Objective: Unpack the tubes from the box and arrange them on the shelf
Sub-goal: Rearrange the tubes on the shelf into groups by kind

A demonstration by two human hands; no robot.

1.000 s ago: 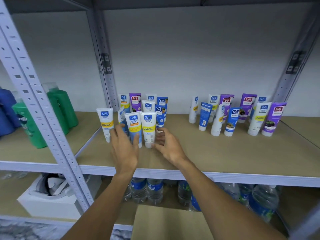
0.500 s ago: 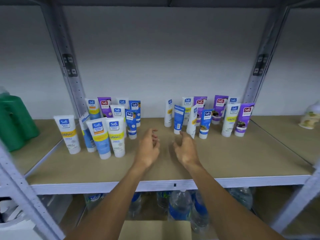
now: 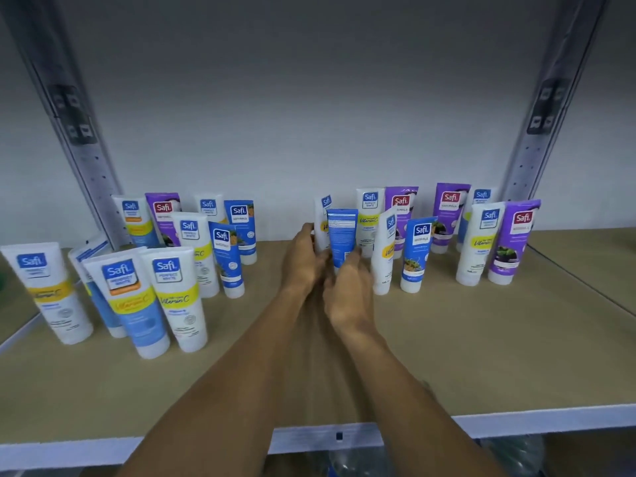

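Head view: on the shelf [image 3: 447,356], my right hand [image 3: 347,287] grasps the base of the blue tube [image 3: 341,235], whose back label faces me, probably to turn it. My left hand [image 3: 303,259] touches the white tube [image 3: 322,215] at 11 o'clock; I cannot tell whether it grips.

glossy smooth plastic tube [image 3: 342,232] in the right grip [image 3: 347,280]; below it, matt wood-look shelf [image 3: 481,356] with painted metal edge [image 3: 550,420].
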